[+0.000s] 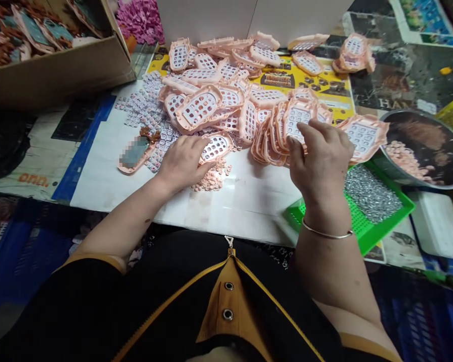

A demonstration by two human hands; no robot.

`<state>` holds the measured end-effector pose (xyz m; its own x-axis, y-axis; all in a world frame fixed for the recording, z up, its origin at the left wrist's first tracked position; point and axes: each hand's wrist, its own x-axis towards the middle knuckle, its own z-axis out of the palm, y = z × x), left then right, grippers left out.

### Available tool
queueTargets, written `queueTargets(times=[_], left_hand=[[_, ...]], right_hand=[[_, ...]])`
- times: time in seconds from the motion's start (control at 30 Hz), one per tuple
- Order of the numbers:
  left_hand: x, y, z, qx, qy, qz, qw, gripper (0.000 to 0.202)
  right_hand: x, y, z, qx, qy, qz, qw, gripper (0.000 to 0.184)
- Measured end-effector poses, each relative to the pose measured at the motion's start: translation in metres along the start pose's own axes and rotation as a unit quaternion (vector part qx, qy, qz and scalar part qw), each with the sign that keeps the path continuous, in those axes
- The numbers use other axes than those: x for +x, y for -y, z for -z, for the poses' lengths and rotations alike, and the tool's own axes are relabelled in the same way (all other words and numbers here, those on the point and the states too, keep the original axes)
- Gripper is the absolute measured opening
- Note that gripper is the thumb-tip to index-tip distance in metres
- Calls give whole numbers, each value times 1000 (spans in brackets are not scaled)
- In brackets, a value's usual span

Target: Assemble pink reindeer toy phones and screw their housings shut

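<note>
My left hand [183, 162] is closed around a pink toy-phone shell [216, 147] with a white keypad grid, held just above a small heap of tiny pink buttons [211, 181] on the white board [245, 201]. My right hand [320, 156] reaches into a leaning stack of the same pink shells [275, 136], fingers bent against the upright shell [296, 120] at its front. A large pile of pink shells [219, 85] spreads across the back of the board. White keypad sheets [143, 103] lie left of the pile.
A cardboard box [60, 65] of finished pieces stands at the back left. On the right, a green tray [366, 234] holds small metal screws [370, 193], and a metal bowl [449, 183] holds pink parts. A blurred piece [136, 153] lies to the left.
</note>
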<state>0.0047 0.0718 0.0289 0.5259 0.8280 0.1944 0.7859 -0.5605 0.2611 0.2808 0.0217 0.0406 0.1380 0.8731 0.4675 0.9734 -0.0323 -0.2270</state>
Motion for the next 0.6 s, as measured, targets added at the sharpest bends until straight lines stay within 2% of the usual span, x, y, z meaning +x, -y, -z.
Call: queueTargets(times=[0.07,0.17,0.23,0.3,0.43,0.53,0.6], left_hand=[[8,-1,-1,59,34,22,997,62],[13,-4,-4,83,48,30,995,63],[12,-2,-5,52,19,20,998,64],[8,3,-3,7,-23,11,1000,68],[-7,19,4,-90,-82,12,992,88],[-16,22,10,-247,-110,29,962,109],[-20,14,12,-395,-105,71,910,122]], right_hand=[[-5,16,-4,24,-7,43,999,36],[-10,47,-20,45,60,133,988,35],[-8,62,-35,39,113,176,977,41],[-4,69,-48,35,138,189,972,43],[2,70,-55,72,105,180,975,35],[-6,73,-45,107,55,173,978,29],[-18,80,-38,130,38,175,975,25]])
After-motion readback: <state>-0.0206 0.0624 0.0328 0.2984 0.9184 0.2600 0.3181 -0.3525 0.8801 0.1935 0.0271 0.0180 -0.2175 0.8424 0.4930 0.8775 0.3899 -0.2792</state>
